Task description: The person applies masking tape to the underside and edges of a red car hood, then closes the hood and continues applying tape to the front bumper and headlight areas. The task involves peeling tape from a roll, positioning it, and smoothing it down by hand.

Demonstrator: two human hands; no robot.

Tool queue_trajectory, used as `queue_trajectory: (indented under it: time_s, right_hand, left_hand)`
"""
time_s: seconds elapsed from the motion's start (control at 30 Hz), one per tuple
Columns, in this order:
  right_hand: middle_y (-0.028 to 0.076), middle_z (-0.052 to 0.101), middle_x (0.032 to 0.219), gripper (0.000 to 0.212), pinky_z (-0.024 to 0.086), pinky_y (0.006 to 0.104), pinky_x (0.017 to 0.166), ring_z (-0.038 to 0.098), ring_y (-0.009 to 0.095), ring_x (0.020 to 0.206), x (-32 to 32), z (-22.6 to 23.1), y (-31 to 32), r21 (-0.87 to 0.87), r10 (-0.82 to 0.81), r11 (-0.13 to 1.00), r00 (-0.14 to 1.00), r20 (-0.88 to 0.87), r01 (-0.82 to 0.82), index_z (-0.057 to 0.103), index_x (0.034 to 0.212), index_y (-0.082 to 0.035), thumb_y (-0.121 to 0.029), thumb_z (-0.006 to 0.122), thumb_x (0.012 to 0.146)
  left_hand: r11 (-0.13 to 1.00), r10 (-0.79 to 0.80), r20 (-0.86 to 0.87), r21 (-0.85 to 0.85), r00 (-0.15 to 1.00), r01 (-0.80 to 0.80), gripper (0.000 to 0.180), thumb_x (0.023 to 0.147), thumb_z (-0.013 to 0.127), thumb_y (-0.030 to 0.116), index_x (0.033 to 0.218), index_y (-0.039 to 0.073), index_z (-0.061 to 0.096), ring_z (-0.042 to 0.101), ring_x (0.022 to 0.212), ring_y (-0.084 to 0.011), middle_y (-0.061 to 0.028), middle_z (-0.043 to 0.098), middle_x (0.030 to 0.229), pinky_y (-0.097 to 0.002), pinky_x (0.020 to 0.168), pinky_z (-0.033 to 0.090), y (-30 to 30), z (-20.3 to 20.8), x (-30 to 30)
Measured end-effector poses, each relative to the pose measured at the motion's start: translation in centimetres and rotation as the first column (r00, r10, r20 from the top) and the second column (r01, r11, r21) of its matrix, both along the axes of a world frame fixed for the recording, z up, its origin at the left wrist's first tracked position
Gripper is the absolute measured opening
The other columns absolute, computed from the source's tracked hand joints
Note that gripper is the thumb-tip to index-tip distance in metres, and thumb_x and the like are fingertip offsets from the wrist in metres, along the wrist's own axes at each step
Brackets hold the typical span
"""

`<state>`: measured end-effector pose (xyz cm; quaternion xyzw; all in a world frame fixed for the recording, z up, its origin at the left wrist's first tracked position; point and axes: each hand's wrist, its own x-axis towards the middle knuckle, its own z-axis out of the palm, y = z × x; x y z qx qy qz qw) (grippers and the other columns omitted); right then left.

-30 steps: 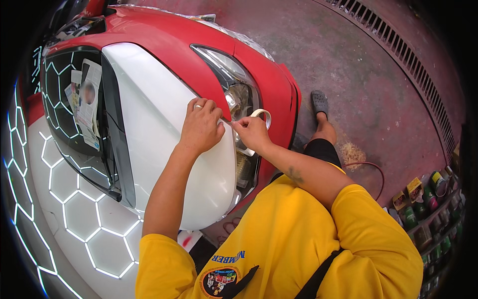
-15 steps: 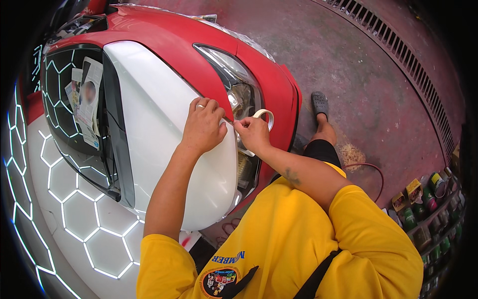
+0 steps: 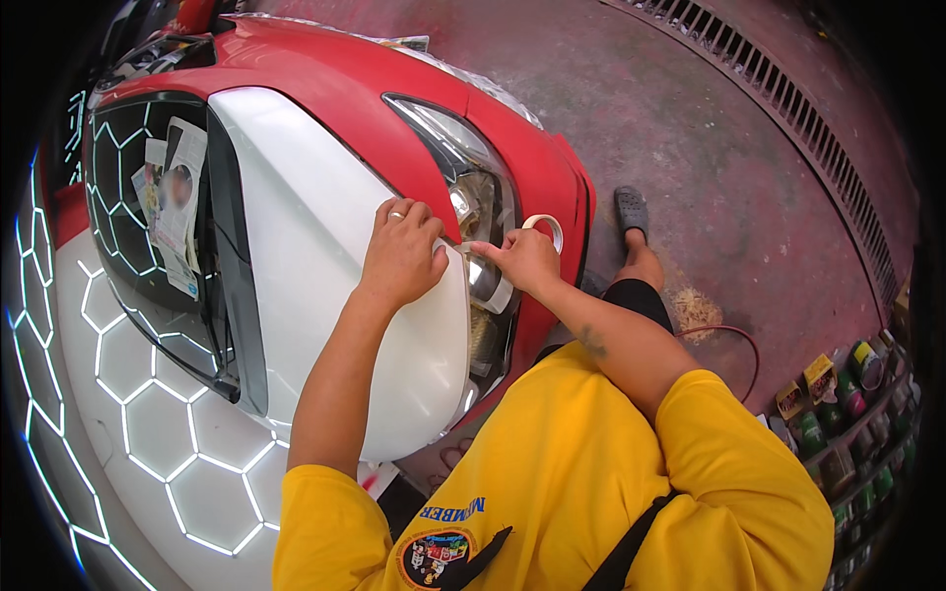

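My left hand rests on the front corner of a white car hood, its fingers bent over the edge beside the red fender and the thumb apart from them. My right hand is closed on a roll of masking tape, which sticks out beyond the fingers. A short pale strip of tape spans from the hood's edge near my left hand to my right thumb and fingers. Beneath the right hand lies the clear headlight. Where the strip's end sits under the left fingers is hidden.
The red fender and bumper curve around the headlight. Newspaper sheets lie on the windshield. A floor grate runs at the far right. Cans and bottles stand on a rack at lower right, near a red hose.
My right hand has moved a little to the right with the tape roll, and a strip of tape now shows between it and the hood's edge. My left hand has stayed in place.
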<state>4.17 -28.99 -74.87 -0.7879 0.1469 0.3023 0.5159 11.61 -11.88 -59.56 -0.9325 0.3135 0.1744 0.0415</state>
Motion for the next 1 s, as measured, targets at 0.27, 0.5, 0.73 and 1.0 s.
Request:
queue_trajectory:
  time_s: [0.27,0.5,0.73,1.0]
  right_hand:
    - [0.011,0.067,0.069,0.055,0.052,0.0456,0.064,0.068,0.03,0.068,1.2,1.2,0.2,0.047,-0.046,0.998,0.935,0.351,0.032,0.067,0.071,-0.006,-0.056,0.09,0.077]
    - [0.009,0.065,0.074,0.049,0.048,0.049,0.081,0.067,0.031,0.077,2.9,1.2,-0.6,-0.084,0.105,0.994,0.746,0.657,-0.066,0.072,0.077,-0.011,-0.054,0.093,0.071]
    - [0.009,0.066,0.085,0.041,0.048,0.049,0.084,0.068,0.028,0.09,3.9,1.1,0.0,-0.204,0.23,0.973,0.574,0.786,-0.11,0.073,0.085,-0.016,-0.049,0.092,0.071]
    - [0.009,0.068,0.095,0.04,0.051,0.0503,0.089,0.069,0.029,0.097,5.2,0.7,-0.3,-0.246,0.289,0.956,0.371,0.883,-0.159,0.069,0.102,-0.02,-0.043,0.088,0.075]
  left_hand:
    - [0.998,-0.005,-0.036,0.057,0.999,0.007,0.021,0.078,0.069,0.009,0.099,0.009,0.073,0.058,0.126,-0.0275,-0.0085,0.066,0.114,-0.0509,0.121,0.034,-0.1,0.3,0.5]
    - [0.991,0.004,-0.051,0.131,0.999,0.003,0.016,0.078,0.068,0.006,0.093,0.01,0.072,0.06,0.119,-0.0274,-0.0078,0.064,0.106,-0.0545,0.117,0.034,-1.1,0.8,0.7]
    - [0.99,0.028,-0.085,0.14,0.996,-0.016,0.015,0.078,0.068,0.005,0.092,0.01,0.072,0.061,0.115,-0.0272,-0.0076,0.064,0.103,-0.0533,0.109,0.038,-1.2,0.9,0.9]
    - [0.988,0.036,-0.096,0.151,0.995,-0.022,0.022,0.074,0.066,0.003,0.095,0.009,0.072,0.059,0.116,-0.0269,-0.0067,0.065,0.107,-0.0467,0.103,0.038,-1.1,0.8,1.1]
